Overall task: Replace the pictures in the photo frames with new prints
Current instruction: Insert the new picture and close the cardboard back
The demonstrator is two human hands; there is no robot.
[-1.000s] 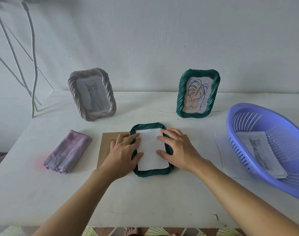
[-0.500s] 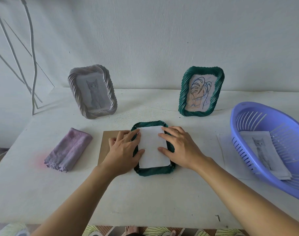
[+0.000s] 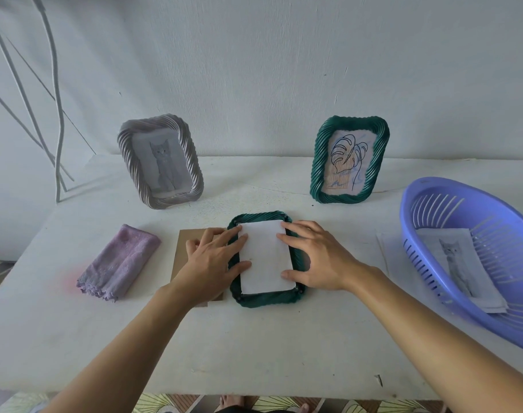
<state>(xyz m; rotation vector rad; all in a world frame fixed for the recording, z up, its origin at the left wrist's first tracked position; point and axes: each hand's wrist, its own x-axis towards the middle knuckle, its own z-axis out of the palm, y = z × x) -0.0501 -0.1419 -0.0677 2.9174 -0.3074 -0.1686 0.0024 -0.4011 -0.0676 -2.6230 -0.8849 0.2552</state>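
At the table's middle, the left hand [image 3: 211, 257] and right hand [image 3: 317, 257], fingers spread flat, press a white print [image 3: 266, 260] into a face-down green frame [image 3: 266, 299]. The thin, limp sheet looks crease-prone, best handled by its edges.

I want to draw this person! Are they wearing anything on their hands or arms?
No. The left hand and right hand are bare: no gloves, rings or watch show. The left forearm and right forearm are bare too, with no sleeve in view.
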